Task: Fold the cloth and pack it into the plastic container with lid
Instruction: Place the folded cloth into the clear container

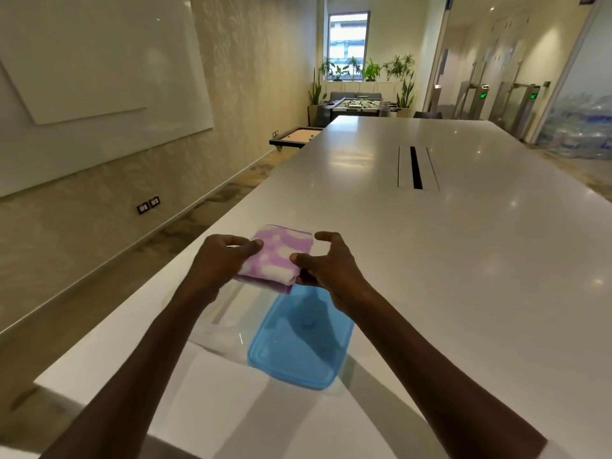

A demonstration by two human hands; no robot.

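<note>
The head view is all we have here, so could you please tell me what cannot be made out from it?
- Clear container: its walls blur into the white table, and the left forearm crosses it, so its depth and contents are unreadable.
- Folded cloth: the left hand and right hand cover its side edges; the number of folds is unclear.
- Blue lid: the right forearm hides its right edge.

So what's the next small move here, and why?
Probably lower the cloth into the clear container: it is already folded, both the left hand and right hand grip it, and the blue lid lies off beside the container.
</note>
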